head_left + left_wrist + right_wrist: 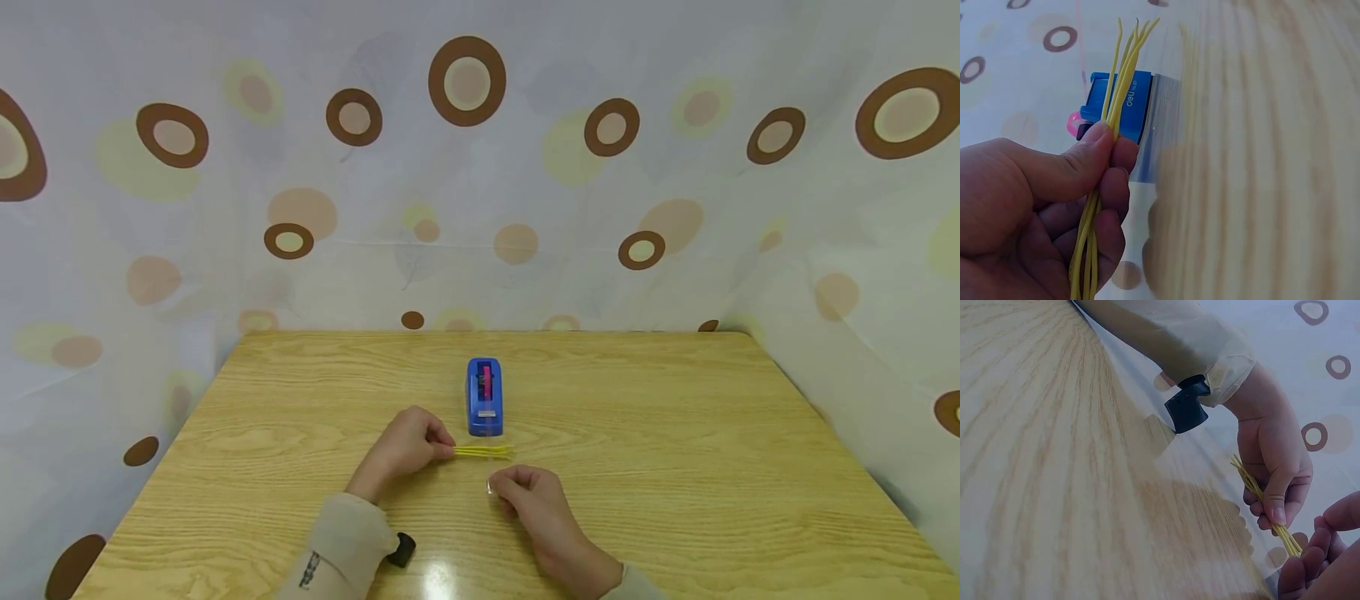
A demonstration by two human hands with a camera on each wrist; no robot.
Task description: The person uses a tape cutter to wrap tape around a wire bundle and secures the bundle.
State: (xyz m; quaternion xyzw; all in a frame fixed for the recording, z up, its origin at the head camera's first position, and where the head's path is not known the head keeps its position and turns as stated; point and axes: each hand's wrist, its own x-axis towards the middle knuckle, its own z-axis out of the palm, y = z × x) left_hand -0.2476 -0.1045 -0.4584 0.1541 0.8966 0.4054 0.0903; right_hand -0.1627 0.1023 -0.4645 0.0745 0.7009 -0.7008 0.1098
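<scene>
Left grip pinches the yellow wires, thumb pressed against them, ends pointing right! Right grip, nearer and to the right, pinches the end of the clear tape. That strip crosses the wires, over or under I can't tell, from the blue dispenser, upright just beyond on the counter. A black band hangs by the left cuff; spotted cloth backs the far side.
</scene>
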